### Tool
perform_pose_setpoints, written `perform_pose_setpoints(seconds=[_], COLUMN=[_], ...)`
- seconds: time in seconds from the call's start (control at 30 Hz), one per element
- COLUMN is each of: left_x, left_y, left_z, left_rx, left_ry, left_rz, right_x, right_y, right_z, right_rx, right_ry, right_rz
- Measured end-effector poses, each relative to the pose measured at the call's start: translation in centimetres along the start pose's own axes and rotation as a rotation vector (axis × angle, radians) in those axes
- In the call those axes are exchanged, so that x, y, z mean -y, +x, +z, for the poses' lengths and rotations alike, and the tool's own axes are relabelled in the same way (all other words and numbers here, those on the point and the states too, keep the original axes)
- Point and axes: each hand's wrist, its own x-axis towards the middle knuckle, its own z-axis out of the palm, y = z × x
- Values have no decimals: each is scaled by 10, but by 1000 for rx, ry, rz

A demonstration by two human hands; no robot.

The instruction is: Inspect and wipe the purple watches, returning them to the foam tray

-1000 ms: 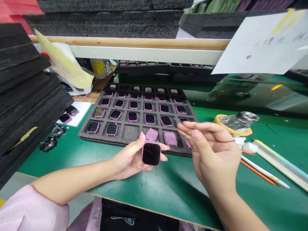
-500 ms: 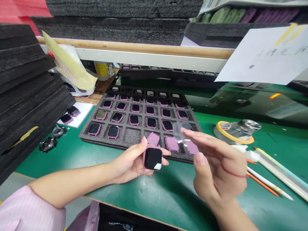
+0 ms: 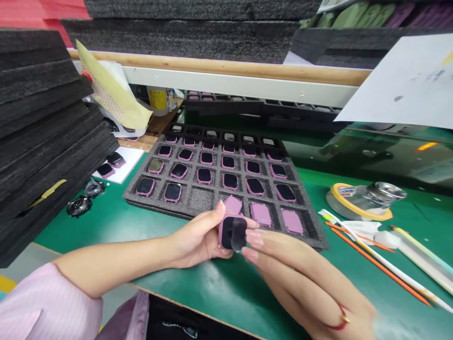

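Note:
My left hand point(image 3: 203, 236) grips a purple smartwatch body point(image 3: 226, 232) with its black screen facing up. A small clear film point(image 3: 239, 236) lies over or just above the right part of that screen; I cannot tell if it touches. My right hand point(image 3: 300, 276) pinches the film's right edge between thumb and fingers. Behind my hands lies a dark foam tray point(image 3: 201, 199) with rows of purple smartwatch bodies in its compartments. Most show dark screens, while in the front row a few purple pieces point(image 3: 261, 214) lie with their purple side up.
Stacked black foam trays point(image 3: 38, 123) rise at the left, near loose round watch parts point(image 3: 78, 206). On the right stand a glass jar with a metal top point(image 3: 364, 200), orange sticks point(image 3: 385, 267) and a white stick point(image 3: 403, 274). A shelf edge point(image 3: 230, 87) crosses above the tray.
My right hand has moved left and down, bringing the clear film from above the tray to the watch screen. My left hand still holds the smartwatch body. The whole view has shifted slightly.

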Motion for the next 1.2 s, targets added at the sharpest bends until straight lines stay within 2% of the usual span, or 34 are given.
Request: perform_pose_setpoints(seconds=[0.07,0.23,0.37,0.43,0.57,0.67,0.8,0.97,1.07,1.13,1.2], left_x=[0,0,0,2,5,5,1,-2,2,7,15], left_y=[-1,-1,0,0,-1,-1,-2,-1,1,1,-1], left_z=[0,3,5,5,4,5,8,10,10,7,3], left_rx=[0,-11,-32,-47,-58,-85,-83,-104,-136,-144,-78], left_ry=[19,44,65,110,235,192,107,122,139,246,503], left_rz=[-9,1,37,71,101,78,21,41,22,-16,-93], right_x=[3,1,-2,-1,2,3,1,-4,-12,-20,-29], right_y=[-1,1,13,19,25,24,22,22,28,35,45], right_z=[-2,4,18,26,33,31,27,26,23,23,30], right_rx=[22,38,-139,-199,-151,-143,-136,-96,-125,-195,-238], right_ry=[3,-93,-202,-233,-118,24,44,2,-39,-69,-100], right_rz=[-4,-126,-183,-129,109,203,213,152,115,171,229])
